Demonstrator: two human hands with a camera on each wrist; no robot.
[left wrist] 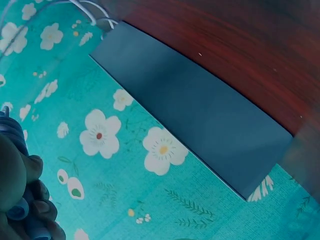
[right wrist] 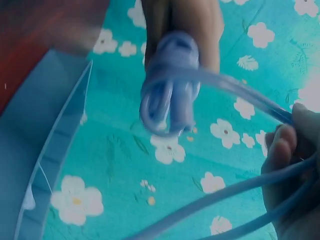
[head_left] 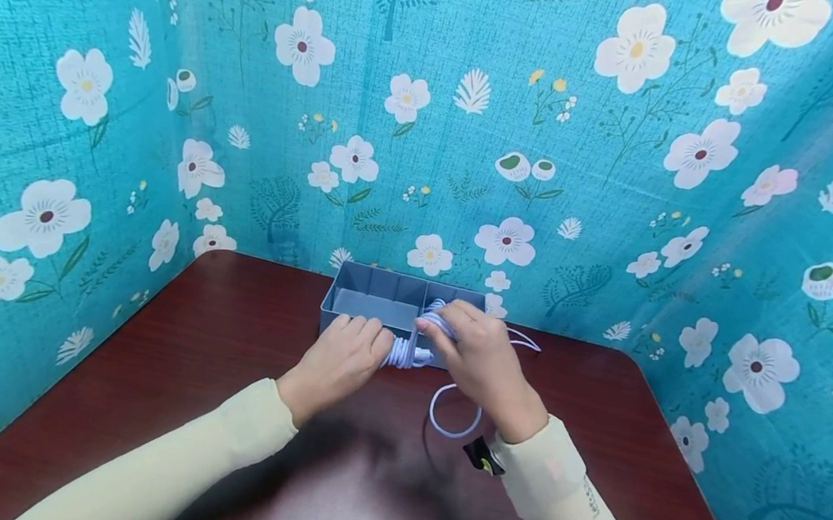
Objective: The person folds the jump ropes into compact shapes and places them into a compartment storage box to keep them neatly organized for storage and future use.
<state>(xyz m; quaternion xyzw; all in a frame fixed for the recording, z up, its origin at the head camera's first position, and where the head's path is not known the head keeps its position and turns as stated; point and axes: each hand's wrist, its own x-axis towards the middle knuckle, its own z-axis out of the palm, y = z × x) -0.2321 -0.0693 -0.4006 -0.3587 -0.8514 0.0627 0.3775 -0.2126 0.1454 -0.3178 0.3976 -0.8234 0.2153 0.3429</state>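
Observation:
My left hand (head_left: 346,362) grips a bundle of pale lavender cable (head_left: 400,354), wound in several tight turns, above the front of a grey-blue bin. The right wrist view shows the folded end of the bundle (right wrist: 170,100) sticking out of the left fist, with a strand crossing over it. That strand runs to my right hand (right wrist: 295,175), which pinches it between thumb and fingers. In the head view the right hand (head_left: 483,354) is just right of the bundle, and a loose loop of cable (head_left: 453,433) hangs below it. Left fingers (left wrist: 45,212) curl round the bundle.
The grey-blue bin (head_left: 377,275) stands near the back of the dark red table (head_left: 245,319), with a divider inside. More pale cable (head_left: 525,339) trails to its right. Behind hangs a turquoise flowered curtain (head_left: 424,177). A black piece (head_left: 484,456) sits at the right sleeve.

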